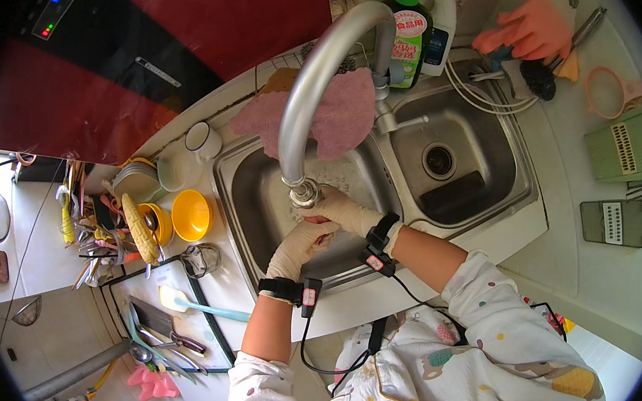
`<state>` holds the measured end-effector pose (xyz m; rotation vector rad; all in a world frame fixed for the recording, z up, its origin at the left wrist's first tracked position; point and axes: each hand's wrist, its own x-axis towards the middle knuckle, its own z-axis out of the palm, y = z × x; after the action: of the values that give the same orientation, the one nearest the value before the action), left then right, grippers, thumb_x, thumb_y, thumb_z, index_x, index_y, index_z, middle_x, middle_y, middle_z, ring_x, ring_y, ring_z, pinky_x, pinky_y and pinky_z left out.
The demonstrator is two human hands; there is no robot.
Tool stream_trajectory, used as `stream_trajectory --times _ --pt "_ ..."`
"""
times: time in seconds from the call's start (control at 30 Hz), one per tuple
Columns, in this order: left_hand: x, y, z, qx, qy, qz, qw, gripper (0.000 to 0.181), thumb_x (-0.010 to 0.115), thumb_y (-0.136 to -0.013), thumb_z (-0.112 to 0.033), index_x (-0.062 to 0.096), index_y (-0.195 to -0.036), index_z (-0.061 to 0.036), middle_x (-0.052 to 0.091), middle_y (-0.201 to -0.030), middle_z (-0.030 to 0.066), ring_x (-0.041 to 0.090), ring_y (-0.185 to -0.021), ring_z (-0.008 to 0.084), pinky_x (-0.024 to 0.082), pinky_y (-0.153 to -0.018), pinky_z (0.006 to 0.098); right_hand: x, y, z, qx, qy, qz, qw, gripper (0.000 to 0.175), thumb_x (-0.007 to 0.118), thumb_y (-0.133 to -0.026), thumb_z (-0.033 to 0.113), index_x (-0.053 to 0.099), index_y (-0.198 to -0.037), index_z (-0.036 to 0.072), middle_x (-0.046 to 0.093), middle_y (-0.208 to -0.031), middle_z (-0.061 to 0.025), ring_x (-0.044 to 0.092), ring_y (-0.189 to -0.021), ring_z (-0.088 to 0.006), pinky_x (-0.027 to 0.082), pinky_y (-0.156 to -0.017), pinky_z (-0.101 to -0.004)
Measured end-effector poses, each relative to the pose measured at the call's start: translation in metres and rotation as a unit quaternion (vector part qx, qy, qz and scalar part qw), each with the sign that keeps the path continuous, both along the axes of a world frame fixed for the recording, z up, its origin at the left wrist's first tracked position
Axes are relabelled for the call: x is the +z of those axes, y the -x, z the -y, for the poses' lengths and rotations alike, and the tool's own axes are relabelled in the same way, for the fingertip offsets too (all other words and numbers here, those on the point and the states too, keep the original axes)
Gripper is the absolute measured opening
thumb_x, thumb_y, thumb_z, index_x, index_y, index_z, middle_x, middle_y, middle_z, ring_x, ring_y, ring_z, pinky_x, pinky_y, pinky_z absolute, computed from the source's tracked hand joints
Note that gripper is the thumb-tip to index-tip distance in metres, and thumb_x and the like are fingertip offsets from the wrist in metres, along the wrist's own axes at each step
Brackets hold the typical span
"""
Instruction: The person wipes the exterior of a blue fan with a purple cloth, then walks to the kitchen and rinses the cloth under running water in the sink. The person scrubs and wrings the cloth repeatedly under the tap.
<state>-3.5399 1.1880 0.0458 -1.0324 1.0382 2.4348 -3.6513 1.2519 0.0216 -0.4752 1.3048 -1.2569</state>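
Note:
Both my hands wear thin pale gloves and dark wrist straps with small boxes and cables. They meet over the left basin [261, 177] of a steel double sink, just below the spout of a curved faucet [315, 79]. My left hand [300, 247] has its fingers curled towards the right hand. My right hand [343, 207] is close to the faucet's nozzle [304, 193], its fingers partly hidden behind that nozzle. Whether either hand holds something small is hidden. Wet spots or droplets show on the basin floor. A pink cloth [341, 111] drapes over the basin's back rim.
The right basin [483, 138] has a drain and a dark block. Left stand yellow bowls [191, 216], a glass [201, 260], a white mug [203, 141] and a cutting board [180, 278] with a cleaver [162, 323] and a spatula [204, 307]. Behind is a green pump bottle [407, 47].

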Motion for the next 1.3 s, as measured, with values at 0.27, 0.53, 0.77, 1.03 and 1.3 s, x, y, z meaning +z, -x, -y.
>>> stream_trajectory --times 0.27,0.53,0.77,1.03,1.3 --pt "-0.017 0.005 0.002 -0.036 0.141 0.008 0.989 0.022 0.064 -0.073 -0.008 0.044 -0.064 -0.0135 0.035 -0.048 -0.0055 0.030 -0.037 0.0060 0.017 -0.035 0.0227 -0.035 -0.004 0.020 -0.002 -0.042 -0.183 0.982 0.026 0.061 -0.080 0.025 0.058 -0.098 0.007 0.063 -0.083 -0.0031 0.057 -0.076 -0.0120 0.046 -0.070 -0.0287" --pt "-0.002 0.019 -0.006 -0.062 0.175 0.053 0.981 0.019 0.064 -0.075 -0.017 0.046 -0.071 -0.0131 0.038 -0.049 -0.0048 0.033 -0.040 0.0060 0.023 -0.036 0.0250 -0.058 -0.004 0.020 -0.017 0.011 -0.255 0.967 0.028 0.050 -0.082 0.022 0.054 -0.100 0.001 0.062 -0.088 -0.0204 0.060 -0.083 -0.0340 0.046 -0.072 -0.0389" --pt "-0.002 0.002 0.012 -0.010 0.149 0.044 0.988 0.018 0.062 -0.082 -0.020 0.055 -0.096 -0.0125 0.055 -0.084 -0.0018 0.052 -0.073 0.0072 0.040 -0.060 0.0208 -0.038 0.024 0.001 -0.016 0.039 0.033 0.999 0.028 0.050 -0.085 0.019 0.054 -0.105 0.001 0.061 -0.093 -0.0107 0.059 -0.083 -0.0207 0.046 -0.074 -0.0314" --pt "-0.012 -0.006 0.022 0.192 0.088 0.042 0.976 0.027 0.059 -0.083 -0.016 0.056 -0.109 -0.0065 0.060 -0.103 0.0057 0.057 -0.094 0.0165 0.044 -0.084 0.0320 -0.012 0.042 -0.016 -0.010 0.025 0.156 0.987 0.033 0.056 -0.082 0.010 0.053 -0.114 0.003 0.058 -0.098 -0.0033 0.055 -0.086 -0.0122 0.046 -0.077 -0.0261" --pt "-0.014 -0.002 0.027 0.173 0.145 0.007 0.974 0.027 0.057 -0.083 -0.019 0.057 -0.106 -0.0051 0.062 -0.097 0.0061 0.060 -0.087 0.0174 0.050 -0.073 0.0286 -0.009 0.046 -0.028 -0.014 -0.035 0.055 0.998 0.041 0.063 -0.077 0.003 0.052 -0.116 -0.001 0.058 -0.106 -0.0086 0.056 -0.094 -0.0164 0.045 -0.083 -0.0275"
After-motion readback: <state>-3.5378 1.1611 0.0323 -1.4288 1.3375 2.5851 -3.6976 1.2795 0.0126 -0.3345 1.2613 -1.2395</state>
